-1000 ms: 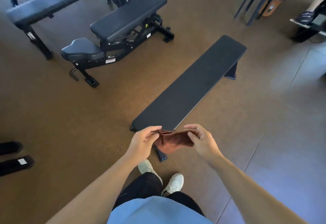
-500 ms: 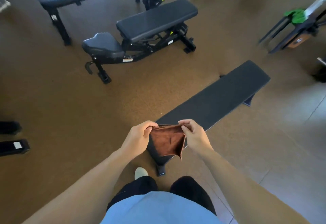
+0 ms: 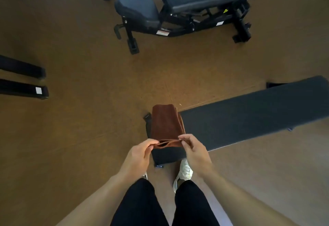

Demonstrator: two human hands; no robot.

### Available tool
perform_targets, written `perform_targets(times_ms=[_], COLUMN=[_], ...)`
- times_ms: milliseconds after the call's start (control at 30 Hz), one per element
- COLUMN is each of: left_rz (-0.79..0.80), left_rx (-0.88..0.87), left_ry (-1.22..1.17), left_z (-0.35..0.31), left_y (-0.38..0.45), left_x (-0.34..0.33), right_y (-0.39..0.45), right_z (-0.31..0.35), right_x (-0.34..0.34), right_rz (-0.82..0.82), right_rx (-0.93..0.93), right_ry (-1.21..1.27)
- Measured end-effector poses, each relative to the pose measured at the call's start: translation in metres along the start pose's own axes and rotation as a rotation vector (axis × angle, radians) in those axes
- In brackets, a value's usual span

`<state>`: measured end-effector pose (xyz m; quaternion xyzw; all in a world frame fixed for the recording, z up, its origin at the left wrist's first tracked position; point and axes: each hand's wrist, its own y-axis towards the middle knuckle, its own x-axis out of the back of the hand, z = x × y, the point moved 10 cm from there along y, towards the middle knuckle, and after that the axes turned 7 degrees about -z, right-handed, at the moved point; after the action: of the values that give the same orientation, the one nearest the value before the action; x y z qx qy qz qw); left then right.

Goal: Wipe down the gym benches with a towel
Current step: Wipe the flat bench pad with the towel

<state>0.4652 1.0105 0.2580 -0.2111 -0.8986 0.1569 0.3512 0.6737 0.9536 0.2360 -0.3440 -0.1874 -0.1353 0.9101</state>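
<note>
We stood at the near end of the flat bench [image 3: 249, 120], looking down past our dark trousers and one pale shoe [image 3: 184, 172] on the brown floor [image 3: 80, 136]. Our left hand [image 3: 138, 154] pinched the near left corner of the brown towel [image 3: 164, 124] between thumb and fingers, and our right hand [image 3: 193, 150] pinched the near right corner the same way, so both were closed on the cloth. The towel was folded into a narrow strip that stretched away from us over the bench's near end; whether it lay on the pad or hung just above it we could not tell. The rest of the dark pad ran off to the right, bare. Farther off stood an adjustable bench [image 3: 195, 1] with a separate seat pad, well apart from ours. Two black bars [image 3: 23, 90] lay on the floor at the left.
</note>
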Motion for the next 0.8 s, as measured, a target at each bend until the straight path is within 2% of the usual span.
perform_targets(times_ms=[200, 267, 333, 433, 500, 600, 667, 733, 800], left_rz=[0.144, 0.113, 0.010, -0.148, -0.191, -0.207, -0.212, -0.226, -0.231], left_rx=[0.256, 0.291, 0.312, 0.317, 0.292, 0.259, 0.294, 0.327, 0.343], left_ry=[-0.082, -0.118, -0.163, -0.228, -0.249, -0.142, -0.126, -0.137, -0.147], left_z=[0.109, 0.128, 0.136, 0.139, 0.144, 0.171, 0.191, 0.204, 0.214], left_y=[-0.016, -0.012, 0.001, 0.035, 0.058, 0.082, 0.087, 0.086, 0.080], left_x=[-0.140, -0.162, -0.161, -0.140, -0.130, -0.125, -0.128, -0.133, -0.138], right_y=[0.037, 0.051, 0.069, 0.101, 0.116, 0.124, 0.123, 0.125, 0.134], right_z=[-0.136, -0.156, -0.156, -0.134, -0.118, -0.141, -0.180, -0.205, -0.200], right_x=[-0.036, -0.044, -0.050, -0.050, -0.066, -0.133, -0.172, -0.192, -0.200], right_rz=[0.217, 0.228, 0.183, -0.038, -0.114, 0.066, 0.195, 0.186, 0.110], right_rx=[-0.120, -0.138, -0.113, 0.034, 0.204, 0.398, 0.440, 0.472, 0.534], right_ry=[-0.194, -0.218, -0.228, -0.184, -0.334, -0.719, -0.911, -0.979, -1.003])
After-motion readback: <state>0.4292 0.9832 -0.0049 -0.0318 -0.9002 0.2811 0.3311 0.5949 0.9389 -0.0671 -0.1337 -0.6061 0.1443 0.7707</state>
